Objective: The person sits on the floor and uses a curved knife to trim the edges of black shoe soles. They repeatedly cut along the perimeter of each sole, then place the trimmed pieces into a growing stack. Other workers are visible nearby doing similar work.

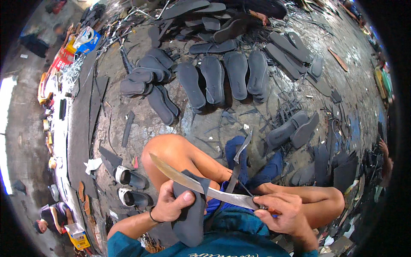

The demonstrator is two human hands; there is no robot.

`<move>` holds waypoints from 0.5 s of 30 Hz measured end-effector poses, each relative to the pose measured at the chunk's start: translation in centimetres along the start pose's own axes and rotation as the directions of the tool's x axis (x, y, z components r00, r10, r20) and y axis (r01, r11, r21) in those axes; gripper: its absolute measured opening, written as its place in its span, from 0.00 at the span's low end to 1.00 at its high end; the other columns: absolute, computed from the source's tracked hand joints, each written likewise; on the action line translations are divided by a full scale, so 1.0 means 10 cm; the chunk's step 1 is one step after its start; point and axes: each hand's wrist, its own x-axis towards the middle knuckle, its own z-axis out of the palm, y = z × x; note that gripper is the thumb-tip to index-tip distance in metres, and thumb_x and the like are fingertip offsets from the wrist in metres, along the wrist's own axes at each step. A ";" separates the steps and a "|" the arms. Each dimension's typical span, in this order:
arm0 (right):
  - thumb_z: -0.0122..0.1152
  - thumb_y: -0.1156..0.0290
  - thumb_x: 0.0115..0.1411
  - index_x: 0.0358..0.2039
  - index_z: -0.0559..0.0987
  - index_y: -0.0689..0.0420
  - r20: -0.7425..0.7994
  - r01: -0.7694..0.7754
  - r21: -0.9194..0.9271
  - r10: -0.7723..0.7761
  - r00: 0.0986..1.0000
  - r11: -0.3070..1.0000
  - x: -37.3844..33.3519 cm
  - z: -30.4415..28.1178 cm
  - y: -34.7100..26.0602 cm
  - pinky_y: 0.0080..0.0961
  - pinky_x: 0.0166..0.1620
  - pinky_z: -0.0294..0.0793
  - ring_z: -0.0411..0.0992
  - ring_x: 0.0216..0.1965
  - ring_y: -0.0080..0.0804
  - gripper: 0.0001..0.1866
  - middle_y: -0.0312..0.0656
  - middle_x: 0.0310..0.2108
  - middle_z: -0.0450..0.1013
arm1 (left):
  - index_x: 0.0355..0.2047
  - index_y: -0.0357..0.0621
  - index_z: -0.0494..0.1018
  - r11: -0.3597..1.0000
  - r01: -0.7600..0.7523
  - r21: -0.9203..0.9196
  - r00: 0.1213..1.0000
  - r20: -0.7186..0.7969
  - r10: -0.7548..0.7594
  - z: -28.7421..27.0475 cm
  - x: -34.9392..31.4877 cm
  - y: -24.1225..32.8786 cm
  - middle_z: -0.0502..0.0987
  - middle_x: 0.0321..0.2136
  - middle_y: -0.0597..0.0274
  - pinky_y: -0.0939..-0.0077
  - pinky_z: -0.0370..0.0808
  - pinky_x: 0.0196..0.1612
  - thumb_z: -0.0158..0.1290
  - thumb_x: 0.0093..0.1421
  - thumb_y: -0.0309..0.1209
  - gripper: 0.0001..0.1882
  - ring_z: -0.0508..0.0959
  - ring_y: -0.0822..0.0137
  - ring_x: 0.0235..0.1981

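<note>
My left hand (172, 203) is closed round a black rubber sandal sole (188, 229), thumb pressed on its face. In my right hand (280, 212) is the handle of a long curved knife (229, 198). The blade crosses over the upper part of the sole, its tip pointing up and left past my knee. Whether the edge touches the sole I cannot tell. A dark strip (234, 177) rises beside the blade between my legs, with a thin curved metallic-looking piece (244, 147) at its upper end.
Stacked soles stand in a row (212, 79) ahead, with a further pile (156, 70) to their left. Paired soles (280, 130) lie right of my feet among rubber offcuts (291, 105). Slide sandals (132, 177) sit left of my knee. Other people are near the left and right rims.
</note>
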 end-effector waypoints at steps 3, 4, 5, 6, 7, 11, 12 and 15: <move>0.75 0.66 0.55 0.40 0.85 0.58 0.100 -0.041 -0.016 0.042 0.994 0.999 0.18 -0.26 -0.13 0.23 0.29 0.78 0.79 0.25 0.32 0.14 0.43 0.33 0.82 | 0.53 0.33 0.72 0.998 0.052 0.042 0.996 0.069 -0.055 0.11 0.05 0.04 0.81 0.37 0.55 0.69 0.83 0.39 0.58 0.67 0.37 0.21 0.83 0.65 0.35; 0.74 0.65 0.55 0.39 0.85 0.59 0.141 -0.078 -0.020 0.080 0.987 0.997 0.24 -0.33 -0.19 0.23 0.30 0.79 0.80 0.26 0.33 0.14 0.44 0.34 0.83 | 0.53 0.34 0.73 0.997 0.062 0.044 0.995 0.081 -0.065 0.13 0.07 0.04 0.80 0.39 0.60 0.73 0.79 0.45 0.59 0.67 0.34 0.19 0.81 0.69 0.40; 0.74 0.64 0.55 0.39 0.85 0.59 0.183 -0.110 -0.026 0.113 0.977 0.994 0.30 -0.38 -0.22 0.23 0.30 0.80 0.81 0.26 0.35 0.14 0.44 0.35 0.83 | 0.52 0.34 0.73 0.996 0.052 0.079 0.994 0.093 -0.059 0.17 0.09 0.05 0.80 0.40 0.61 0.74 0.78 0.46 0.60 0.66 0.34 0.19 0.80 0.70 0.41; 0.73 0.64 0.56 0.42 0.84 0.58 0.203 -0.066 -0.044 0.074 0.976 0.997 0.35 -0.40 -0.23 0.24 0.30 0.79 0.81 0.26 0.36 0.16 0.44 0.33 0.83 | 0.52 0.34 0.74 0.993 0.040 0.113 0.993 0.105 -0.052 0.20 0.11 0.04 0.79 0.41 0.62 0.74 0.76 0.47 0.60 0.66 0.34 0.19 0.79 0.72 0.43; 0.71 0.63 0.58 0.45 0.82 0.58 0.234 -0.073 -0.032 0.078 0.969 0.997 0.41 -0.42 -0.25 0.27 0.28 0.78 0.79 0.24 0.37 0.17 0.43 0.30 0.81 | 0.51 0.34 0.74 0.989 0.028 0.146 0.992 0.116 -0.046 0.23 0.13 0.05 0.79 0.41 0.63 0.75 0.75 0.48 0.60 0.66 0.33 0.18 0.78 0.73 0.44; 0.59 0.63 0.68 0.62 0.72 0.57 0.433 -0.168 0.101 0.109 0.895 0.981 0.70 -0.53 -0.40 0.31 0.33 0.78 0.81 0.29 0.37 0.24 0.46 0.32 0.80 | 0.51 0.35 0.75 0.895 0.014 0.446 0.970 0.210 -0.120 0.30 0.21 0.27 0.78 0.42 0.64 0.76 0.73 0.49 0.64 0.63 0.35 0.21 0.76 0.75 0.45; 0.57 0.63 0.69 0.64 0.70 0.57 0.423 -0.137 0.204 0.039 0.905 0.969 0.72 -0.51 -0.37 0.30 0.36 0.78 0.81 0.32 0.37 0.25 0.47 0.34 0.80 | 0.50 0.35 0.75 0.859 -0.011 0.512 0.960 0.247 -0.135 0.33 0.27 0.42 0.79 0.41 0.64 0.76 0.73 0.48 0.65 0.62 0.36 0.22 0.76 0.75 0.44; 0.51 0.66 0.73 0.69 0.64 0.57 0.365 -0.082 0.452 -0.101 0.926 0.888 0.62 -0.32 -0.07 0.22 0.43 0.75 0.77 0.38 0.27 0.26 0.42 0.38 0.78 | 0.48 0.37 0.76 0.653 -0.240 0.719 0.930 0.362 -0.057 0.43 0.48 0.95 0.80 0.38 0.62 0.75 0.74 0.46 0.69 0.58 0.39 0.24 0.78 0.72 0.41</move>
